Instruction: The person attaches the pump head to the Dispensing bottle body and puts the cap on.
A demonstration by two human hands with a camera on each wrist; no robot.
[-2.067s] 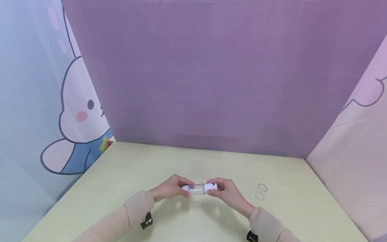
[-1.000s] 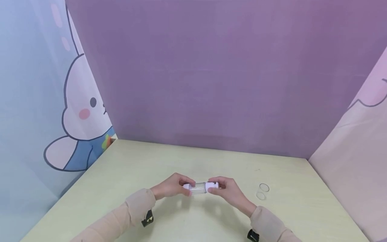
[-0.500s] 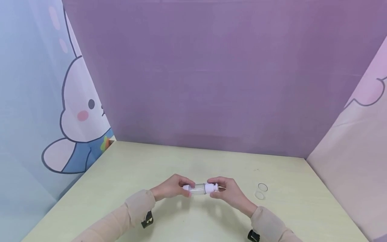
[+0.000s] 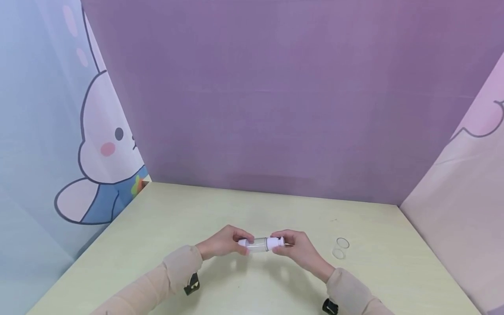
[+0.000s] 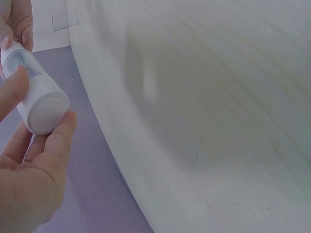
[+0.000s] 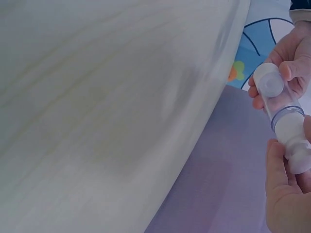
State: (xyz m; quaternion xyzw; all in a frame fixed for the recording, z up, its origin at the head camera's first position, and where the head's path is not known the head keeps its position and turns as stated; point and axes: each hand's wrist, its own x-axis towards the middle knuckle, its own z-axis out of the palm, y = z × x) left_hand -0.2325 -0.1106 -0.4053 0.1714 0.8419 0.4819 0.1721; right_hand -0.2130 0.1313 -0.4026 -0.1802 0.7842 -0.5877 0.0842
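Observation:
A small clear pump bottle (image 4: 258, 245) with a white base and a white pump top is held on its side above the table. My left hand (image 4: 223, 241) pinches the base end between thumb and fingers; the round white bottom (image 5: 47, 113) faces the left wrist view. At the other end, my right hand (image 4: 298, 250) grips the white pump top (image 6: 290, 128) with thumb and fingertips. Pump and bottle are joined, with a thin dark ring at the seam. No liquid is discernible through the clear wall.
A clear cylindrical cap (image 4: 339, 249) lies on the pale table (image 4: 189, 205), right of my right hand. A purple panel (image 4: 267, 96) stands behind the table. Printed cloths hang at both sides, the left one (image 4: 31, 131) with a cartoon figure.
The right thumb and fingers shift slightly around the pump top. The left hand keeps its hold on the base, and the bottle stays in about the same place. The head view sways a little.

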